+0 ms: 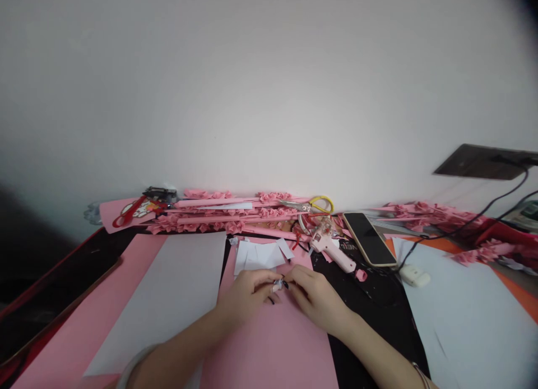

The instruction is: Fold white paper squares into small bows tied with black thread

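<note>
Both hands meet above a pink sheet of paper (273,350) in the middle of the desk. Between their fingertips is a small folded piece of white paper (277,285). My left hand (249,288) is closed on its left side, thumb and fingers pinching it. From the right, my right hand (313,293) pinches the same piece, its fingertips close to the left ones. The fingers hide part of the folded shape. Just beyond the hands lie several cut white paper pieces (258,255).
A pink glue gun (332,250), yellow-handled scissors (321,204) and a phone (370,237) lie behind and right. Pink paper flowers (180,223) line the wall. Large white sheets (168,299) flank the hands. A white case (414,275) sits right, near a black cable (454,232).
</note>
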A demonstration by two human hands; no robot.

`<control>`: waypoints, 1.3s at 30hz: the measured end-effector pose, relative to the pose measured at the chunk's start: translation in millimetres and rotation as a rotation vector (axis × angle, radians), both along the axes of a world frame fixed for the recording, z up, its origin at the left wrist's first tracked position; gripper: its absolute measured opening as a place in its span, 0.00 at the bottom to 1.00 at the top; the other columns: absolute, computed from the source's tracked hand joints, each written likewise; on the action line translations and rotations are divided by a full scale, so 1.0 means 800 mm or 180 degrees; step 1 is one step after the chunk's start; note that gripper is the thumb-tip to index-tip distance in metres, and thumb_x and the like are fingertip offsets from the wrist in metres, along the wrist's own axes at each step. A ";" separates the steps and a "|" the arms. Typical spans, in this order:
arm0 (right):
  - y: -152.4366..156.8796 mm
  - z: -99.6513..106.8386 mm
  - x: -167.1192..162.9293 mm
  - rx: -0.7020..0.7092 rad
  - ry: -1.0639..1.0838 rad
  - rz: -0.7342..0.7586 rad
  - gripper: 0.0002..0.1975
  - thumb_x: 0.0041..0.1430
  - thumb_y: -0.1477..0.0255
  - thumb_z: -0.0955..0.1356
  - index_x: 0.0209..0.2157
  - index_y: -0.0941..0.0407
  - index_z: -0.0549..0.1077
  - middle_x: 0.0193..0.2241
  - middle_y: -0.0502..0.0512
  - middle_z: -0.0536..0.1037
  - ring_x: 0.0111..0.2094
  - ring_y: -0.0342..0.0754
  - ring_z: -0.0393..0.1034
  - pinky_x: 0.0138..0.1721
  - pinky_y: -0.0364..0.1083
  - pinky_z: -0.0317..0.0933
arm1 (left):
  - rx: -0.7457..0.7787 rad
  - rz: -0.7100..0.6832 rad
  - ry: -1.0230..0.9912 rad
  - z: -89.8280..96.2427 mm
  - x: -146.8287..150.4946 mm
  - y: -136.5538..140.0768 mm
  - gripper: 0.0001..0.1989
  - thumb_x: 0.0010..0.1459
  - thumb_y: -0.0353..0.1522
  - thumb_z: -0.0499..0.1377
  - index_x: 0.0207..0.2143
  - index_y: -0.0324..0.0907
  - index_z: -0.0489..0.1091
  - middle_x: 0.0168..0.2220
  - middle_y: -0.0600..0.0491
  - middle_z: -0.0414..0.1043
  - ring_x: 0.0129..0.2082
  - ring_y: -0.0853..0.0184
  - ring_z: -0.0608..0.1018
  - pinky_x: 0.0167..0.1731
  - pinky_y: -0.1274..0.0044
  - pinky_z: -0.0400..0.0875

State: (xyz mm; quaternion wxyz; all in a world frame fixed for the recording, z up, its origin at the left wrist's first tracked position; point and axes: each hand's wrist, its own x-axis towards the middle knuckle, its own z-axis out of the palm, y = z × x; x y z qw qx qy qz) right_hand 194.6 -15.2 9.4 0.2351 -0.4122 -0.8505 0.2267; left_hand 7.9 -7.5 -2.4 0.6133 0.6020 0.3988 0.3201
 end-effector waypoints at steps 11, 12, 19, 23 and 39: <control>0.001 -0.002 0.000 0.0032 0.0115 -0.0118 0.08 0.57 0.81 0.60 0.34 0.55 0.66 0.31 0.52 0.70 0.32 0.45 0.66 0.33 0.42 0.59 | 0.0013 0.0120 -0.0031 -0.002 -0.001 0.000 0.13 0.54 0.31 0.52 0.40 0.40 0.72 0.38 0.49 0.74 0.30 0.65 0.78 0.32 0.75 0.72; 0.002 -0.001 0.000 0.0047 0.0145 -0.0121 0.08 0.57 0.81 0.60 0.34 0.55 0.66 0.31 0.52 0.70 0.32 0.45 0.66 0.33 0.42 0.59 | 0.0034 0.0156 -0.0018 -0.002 -0.001 0.000 0.13 0.54 0.31 0.52 0.40 0.40 0.72 0.37 0.50 0.74 0.30 0.65 0.77 0.32 0.75 0.72; 0.006 0.002 -0.001 0.0428 0.0379 -0.0322 0.14 0.57 0.82 0.59 0.40 0.55 0.68 0.37 0.56 0.69 0.39 0.48 0.64 0.40 0.46 0.60 | 0.0267 0.0737 0.0165 0.004 -0.007 0.004 0.15 0.55 0.32 0.53 0.44 0.41 0.70 0.38 0.50 0.75 0.31 0.65 0.78 0.34 0.74 0.72; 0.007 0.005 -0.003 0.0595 0.0099 -0.0081 0.16 0.56 0.81 0.60 0.42 0.53 0.71 0.47 0.57 0.68 0.46 0.51 0.60 0.48 0.51 0.57 | 0.0497 0.1361 0.0206 0.007 -0.014 0.011 0.16 0.55 0.35 0.54 0.45 0.42 0.70 0.42 0.50 0.74 0.40 0.62 0.76 0.39 0.74 0.70; 0.007 0.007 -0.007 0.0673 -0.0005 -0.0056 0.16 0.57 0.79 0.60 0.47 0.55 0.69 0.50 0.58 0.69 0.46 0.52 0.62 0.48 0.55 0.60 | 0.0370 0.1630 -0.0003 0.003 -0.020 0.022 0.18 0.53 0.35 0.55 0.45 0.38 0.69 0.46 0.47 0.73 0.45 0.59 0.74 0.44 0.71 0.68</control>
